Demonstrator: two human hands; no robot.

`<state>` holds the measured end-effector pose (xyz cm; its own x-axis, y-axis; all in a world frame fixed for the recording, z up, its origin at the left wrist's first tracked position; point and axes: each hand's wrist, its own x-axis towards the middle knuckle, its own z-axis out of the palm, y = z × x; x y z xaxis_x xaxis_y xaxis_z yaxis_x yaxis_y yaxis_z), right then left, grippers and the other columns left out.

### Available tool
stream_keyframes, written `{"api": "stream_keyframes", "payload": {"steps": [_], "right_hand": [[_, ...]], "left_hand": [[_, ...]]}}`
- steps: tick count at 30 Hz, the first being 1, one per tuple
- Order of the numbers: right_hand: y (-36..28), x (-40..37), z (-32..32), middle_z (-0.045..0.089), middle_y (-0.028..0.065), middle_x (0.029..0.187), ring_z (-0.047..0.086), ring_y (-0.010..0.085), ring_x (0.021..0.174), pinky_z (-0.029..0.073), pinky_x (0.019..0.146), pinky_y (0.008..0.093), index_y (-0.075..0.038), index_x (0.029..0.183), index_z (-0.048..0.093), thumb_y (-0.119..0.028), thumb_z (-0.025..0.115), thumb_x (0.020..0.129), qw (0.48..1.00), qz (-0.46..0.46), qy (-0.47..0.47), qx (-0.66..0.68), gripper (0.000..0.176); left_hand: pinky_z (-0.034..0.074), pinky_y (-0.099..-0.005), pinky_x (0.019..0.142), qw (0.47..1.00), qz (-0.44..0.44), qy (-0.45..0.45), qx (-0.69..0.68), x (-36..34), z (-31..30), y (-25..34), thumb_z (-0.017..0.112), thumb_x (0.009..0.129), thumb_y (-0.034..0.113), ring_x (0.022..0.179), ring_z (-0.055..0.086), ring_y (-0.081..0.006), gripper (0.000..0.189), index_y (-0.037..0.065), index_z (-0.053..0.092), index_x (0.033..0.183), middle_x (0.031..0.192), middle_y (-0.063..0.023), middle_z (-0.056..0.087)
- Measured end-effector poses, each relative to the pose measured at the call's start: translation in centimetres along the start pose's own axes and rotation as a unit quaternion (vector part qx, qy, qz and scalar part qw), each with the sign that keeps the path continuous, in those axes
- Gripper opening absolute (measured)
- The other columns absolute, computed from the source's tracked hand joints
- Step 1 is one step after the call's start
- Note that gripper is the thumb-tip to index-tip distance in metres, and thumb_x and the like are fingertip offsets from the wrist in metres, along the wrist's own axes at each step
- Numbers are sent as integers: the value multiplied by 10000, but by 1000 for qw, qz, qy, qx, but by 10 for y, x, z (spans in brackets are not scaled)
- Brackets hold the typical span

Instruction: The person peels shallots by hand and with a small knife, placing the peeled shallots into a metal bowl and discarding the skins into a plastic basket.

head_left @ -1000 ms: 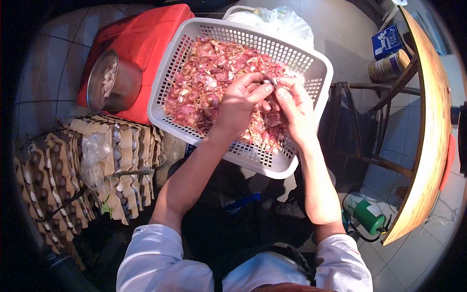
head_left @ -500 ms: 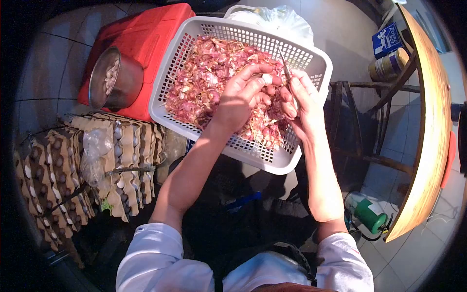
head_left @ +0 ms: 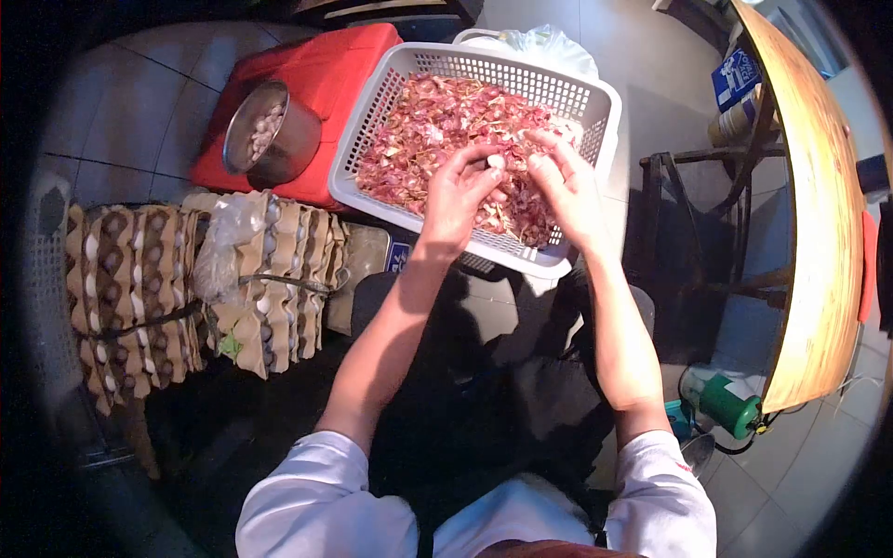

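Our left hand [head_left: 454, 205] curls loosely, thumb near fingers; our right hand [head_left: 575, 200] is half open; we cannot tell what either grips. We should work low, above the red shallots [head_left: 423, 116] inside the grey basket [head_left: 544, 265], catching anything dropped.

Bright, hard light whitens the right grip [head_left: 569, 191]; beyond it, the basket [head_left: 606, 121] catches glare. The left grip [head_left: 454, 205] looks duller, its forearm [head_left: 386, 325] partly shaded. Deep shadow fills the space below both. Fine detail blurs; wide-angle distortion curves the darkened edges.
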<state>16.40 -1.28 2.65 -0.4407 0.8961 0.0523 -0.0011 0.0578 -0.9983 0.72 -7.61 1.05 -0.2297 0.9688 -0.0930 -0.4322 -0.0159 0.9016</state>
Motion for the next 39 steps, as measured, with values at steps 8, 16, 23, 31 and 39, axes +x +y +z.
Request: {"api": "stream_keyframes", "payload": {"steps": [8,16,23,31,39], "right_hand": [[-53,-88,35,644,212,1104,647,301,1035,489,878,356,10,1229,537,-98,623,881,992,-94,-9,-80,374],[-71,-142,52,646,194,1100,664,285,988,500,842,351,15,1225,535,-67,603,888,985,-158,6,-74,353],[-80,-164,65,661,177,1048,681,254,914,511,788,329,24,1181,559,-53,581,907,986,-152,11,-67,285],[-73,-141,67,672,151,970,677,236,870,511,766,327,35,1132,581,-62,572,915,984,-145,45,-91,239],[-40,-52,38,573,-35,758,400,2,546,289,462,168,-52,1154,572,-188,538,975,968,102,-1,228,228]], "left_hand": [[510,-238,715,996,86,4,1,-78,18,37,561,902,-37,854,610,-109,225,-34,536,1125,1007,-74,626],[513,-243,735,994,99,4,42,-141,26,57,577,917,-9,910,616,-118,270,-52,550,1182,1040,-86,640],[514,-256,795,992,113,35,41,-169,31,65,566,907,-40,932,604,-120,258,-75,545,1162,1036,-97,627],[508,-242,816,987,109,91,76,-150,32,54,570,894,-68,927,602,-115,239,-72,550,1133,1007,-87,622],[555,-264,773,996,79,28,23,-56,17,29,558,921,-11,910,629,-149,206,-49,537,1123,1017,-95,606]]}}
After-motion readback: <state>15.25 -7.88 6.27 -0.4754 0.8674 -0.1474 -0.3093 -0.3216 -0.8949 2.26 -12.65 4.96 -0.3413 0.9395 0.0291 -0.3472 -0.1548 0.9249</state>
